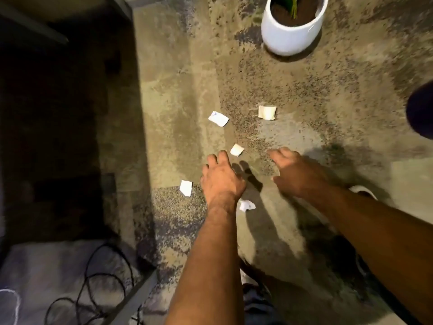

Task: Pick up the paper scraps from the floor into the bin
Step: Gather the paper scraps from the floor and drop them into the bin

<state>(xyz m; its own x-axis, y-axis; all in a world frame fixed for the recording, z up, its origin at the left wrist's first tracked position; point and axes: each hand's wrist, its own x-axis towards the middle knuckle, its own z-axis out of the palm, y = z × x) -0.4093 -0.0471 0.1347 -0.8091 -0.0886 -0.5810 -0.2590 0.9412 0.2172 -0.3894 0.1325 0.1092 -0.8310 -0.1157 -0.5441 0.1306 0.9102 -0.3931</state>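
Scraps (237, 150) between hands, white planter (290, 31) beyond, perhaps bin (421, 111) rightward.

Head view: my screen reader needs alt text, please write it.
Two bare hands, left hand and right hand, reach down empty over a mottled carpet strewn with five visible paper scraps. A white plant pot stands beyond; black cables lie lower left.

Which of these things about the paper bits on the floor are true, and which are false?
1. Both hands hold paper. False: the left hand and right hand hold nothing.
2. A white round plant pot stands on the mottled brown carpet. True.
3. The small white paper scrap lies between the hands' fingertips. True.
4. The scraps are stacked. False: the cream square scrap and white crumpled scrap lie apart.
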